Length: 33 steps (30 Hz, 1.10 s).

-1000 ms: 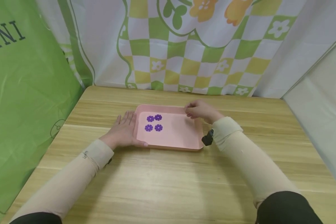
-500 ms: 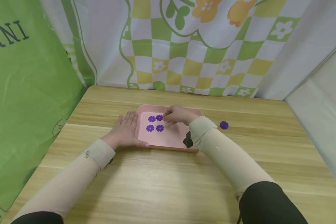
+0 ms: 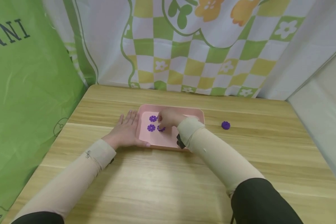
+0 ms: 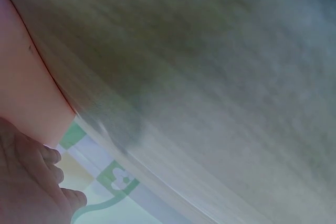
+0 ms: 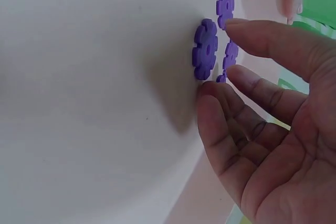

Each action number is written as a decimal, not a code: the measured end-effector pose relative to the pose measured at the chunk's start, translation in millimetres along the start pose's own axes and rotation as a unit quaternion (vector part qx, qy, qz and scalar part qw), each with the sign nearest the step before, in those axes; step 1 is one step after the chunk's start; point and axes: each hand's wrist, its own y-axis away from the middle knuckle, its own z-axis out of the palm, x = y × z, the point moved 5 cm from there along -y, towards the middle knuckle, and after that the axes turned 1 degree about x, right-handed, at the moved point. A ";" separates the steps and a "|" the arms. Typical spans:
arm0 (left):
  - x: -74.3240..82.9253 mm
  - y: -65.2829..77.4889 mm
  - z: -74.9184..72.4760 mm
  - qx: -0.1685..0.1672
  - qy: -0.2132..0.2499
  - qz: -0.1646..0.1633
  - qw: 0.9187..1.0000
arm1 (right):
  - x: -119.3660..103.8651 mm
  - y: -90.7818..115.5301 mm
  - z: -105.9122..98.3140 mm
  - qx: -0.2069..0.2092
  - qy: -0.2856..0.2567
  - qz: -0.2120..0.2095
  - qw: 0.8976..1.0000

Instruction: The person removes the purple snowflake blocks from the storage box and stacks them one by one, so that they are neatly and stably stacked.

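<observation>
The nearest purple, notched, flower-shaped plastic-looking disc (image 5: 205, 51) sits inside the shallow pink tray (image 3: 166, 142), just beside your right hand (image 3: 169, 118), thumb and fingers parted; dipping lower could knock the neighbouring discs (image 3: 151, 128) askew. Your left hand (image 3: 123, 133) lies straight-fingered along the tray's end; uneven pressure might slide it.

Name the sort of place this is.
Probably a curtained-off tabletop workspace: a pale wood-grain table, a green, yellow and white checkered curtain behind it, and a green sheet with dark lettering at left.
</observation>
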 end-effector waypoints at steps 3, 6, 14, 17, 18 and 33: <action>0.4 0.7 -0.9 -0.001 0.000 0.000 1.000 | 1.5 -3.9 1.9 -0.002 -0.002 0.007 1.000; 1.0 0.5 -1.1 -0.002 -0.001 0.000 1.000 | 2.1 -4.1 2.4 -0.004 -0.007 0.009 1.000; -0.1 -0.4 -0.5 -0.003 0.010 -0.004 1.000 | -0.9 -1.0 2.0 -0.010 0.023 -0.005 1.000; -0.8 -0.9 0.3 -0.002 0.014 -0.005 1.000 | -1.5 0.0 1.9 -0.017 0.025 -0.007 1.000; -1.1 -1.0 0.6 -0.002 0.015 -0.005 1.000 | -1.7 0.4 2.0 -0.020 0.024 -0.007 0.999; -0.2 -1.2 0.6 -0.006 0.014 -0.009 1.000 | 16.6 8.6 -6.2 -0.015 -0.053 -0.009 0.998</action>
